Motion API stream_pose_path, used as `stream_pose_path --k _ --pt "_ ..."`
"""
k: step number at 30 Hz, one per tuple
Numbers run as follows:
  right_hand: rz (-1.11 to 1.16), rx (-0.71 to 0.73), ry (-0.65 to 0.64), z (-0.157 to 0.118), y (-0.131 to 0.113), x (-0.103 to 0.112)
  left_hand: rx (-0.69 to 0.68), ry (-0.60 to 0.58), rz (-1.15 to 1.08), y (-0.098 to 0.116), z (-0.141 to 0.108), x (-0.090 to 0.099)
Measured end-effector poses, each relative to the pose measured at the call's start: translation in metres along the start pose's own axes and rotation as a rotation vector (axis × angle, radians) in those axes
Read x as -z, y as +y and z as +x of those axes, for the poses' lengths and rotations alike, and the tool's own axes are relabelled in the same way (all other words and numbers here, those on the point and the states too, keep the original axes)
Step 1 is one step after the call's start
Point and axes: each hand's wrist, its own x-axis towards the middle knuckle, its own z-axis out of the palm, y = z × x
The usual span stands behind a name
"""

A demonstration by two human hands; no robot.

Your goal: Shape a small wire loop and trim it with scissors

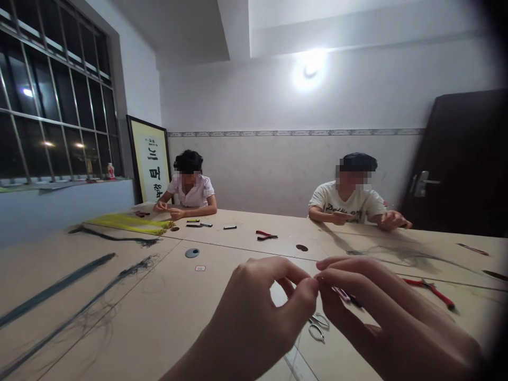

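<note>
My left hand (pixel 270 304) is raised above the table, its thumb and index finger pinched together. My right hand (pixel 384 307) meets it fingertip to fingertip, thumb and fingers closed at the same spot. Whatever sits between the fingertips is too small to make out. Below the hands lie scissors (pixel 317 330) with silvery loop handles, partly covered by my left thumb. A pinkish tool (pixel 342 295) with a dark end shows behind my right fingers. Red-handled pliers (pixel 431 291) rest on the table just beyond my right hand.
Bundles of dark thread (pixel 59 288) and yellow thread (pixel 135 223) stretch across the table's left side. More red-handled pliers (pixel 265 235) lie mid-table near several small cutters (pixel 194 225). Two people sit opposite, one at left (pixel 192 190), one at right (pixel 345 203). Loose dark strands (pixel 400 254) lie at right.
</note>
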Motion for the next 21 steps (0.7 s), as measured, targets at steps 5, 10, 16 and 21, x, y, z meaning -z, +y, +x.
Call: stream_pose_path --k 5,10,16,21 --pt "0.032 0.017 -0.045 -0.003 0.004 -0.005 0.066 -0.009 0.019 -0.002 0.001 0.000" --pt "-0.004 -0.009 -0.085 -0.007 0.005 -0.007 0.104 -0.024 -0.066 -0.002 0.005 0.000" --pt "-0.102 0.045 -0.067 -0.005 0.002 -0.004 0.182 -0.101 -0.223 -0.005 0.009 0.004" --pt "-0.086 0.073 -0.067 -0.003 0.003 0.000 0.211 -0.135 -0.392 -0.008 0.014 0.003"
